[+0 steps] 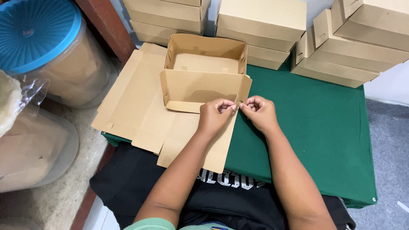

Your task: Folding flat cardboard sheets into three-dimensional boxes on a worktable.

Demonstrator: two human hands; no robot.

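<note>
I see my left hand and right hand meeting at the near right corner of the half-folded cardboard box — fingertips of both pinching its flap — on flat cardboard sheets over the green table.

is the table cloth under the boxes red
No, the table cloth is green, with both hands, left hand and right hand, pinching a corner of the half-folded cardboard box over it.

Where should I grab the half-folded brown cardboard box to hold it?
Pinch the half-folded brown cardboard box at the near right corner of its upright front wall, coming from the near side. That thin wall stands up with a free edge, where the left hand and right hand meet.
</note>
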